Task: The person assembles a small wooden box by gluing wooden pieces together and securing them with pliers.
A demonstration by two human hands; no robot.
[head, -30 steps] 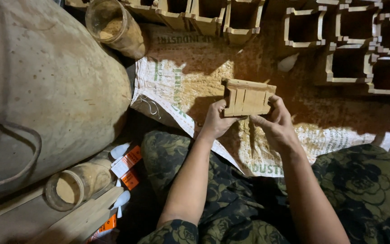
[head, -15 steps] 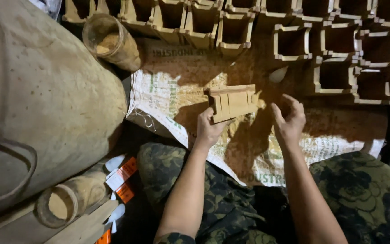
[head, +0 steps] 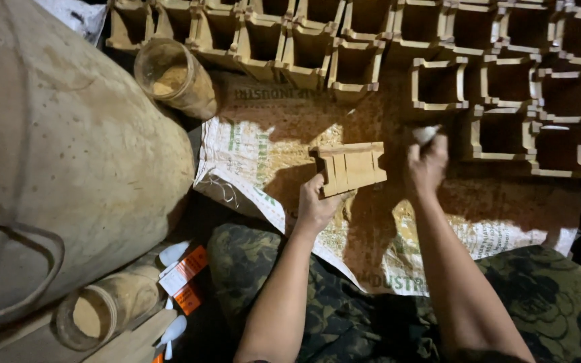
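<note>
My left hand point(head: 319, 205) holds a small wooden slatted box point(head: 350, 168) by its lower left corner, above a dusty woven sack point(head: 263, 144) spread on the ground. My right hand point(head: 428, 163) is off the box, further right, with its fingers closed around a small pale object point(head: 425, 134) that looks like a sanding pad or stone. The two hands are apart, with the box between them. Both forearms reach out over my lap, which is covered in dark floral cloth point(head: 344, 316).
Rows of similar open wooden boxes point(head: 438, 84) line the far side. A dusty plastic jar point(head: 169, 75) lies at the upper left, another jar point(head: 105, 309) at the lower left beside orange-and-white packets point(head: 184, 269). A big dusty sack point(head: 62, 154) fills the left.
My right hand let go of the box, moved right and up, and closed on the small pale object. The left hand kept the box and turned it flatter.
</note>
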